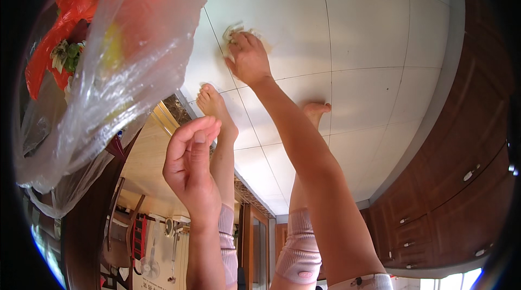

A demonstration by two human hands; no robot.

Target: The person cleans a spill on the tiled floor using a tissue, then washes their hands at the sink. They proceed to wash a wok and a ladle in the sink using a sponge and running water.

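Observation:
My right hand (249, 58) reaches down to the floor, palm down, with its fingers over a crumpled pale tissue or cloth (235, 29). Most of that piece is hidden under the fingers. A faint yellowish smear or fold shows beside the fingertips. Nearer to me, my left hand (192, 164) is held up off the floor, its fingers loosely curled together and the thumb lying across in front of them. I see nothing in it. Below both hands spreads the white tiled floor (366, 33), with dark grout lines.
A clear plastic bag (150, 46) and a red plastic bag (40, 62) with leafy vegetables (72, 55) crowd the left. My bare feet (211, 100) stand on the tiles. Brown cabinets (447, 192) line the right. A chair (118, 241) and a fan (149, 267) appear at lower left.

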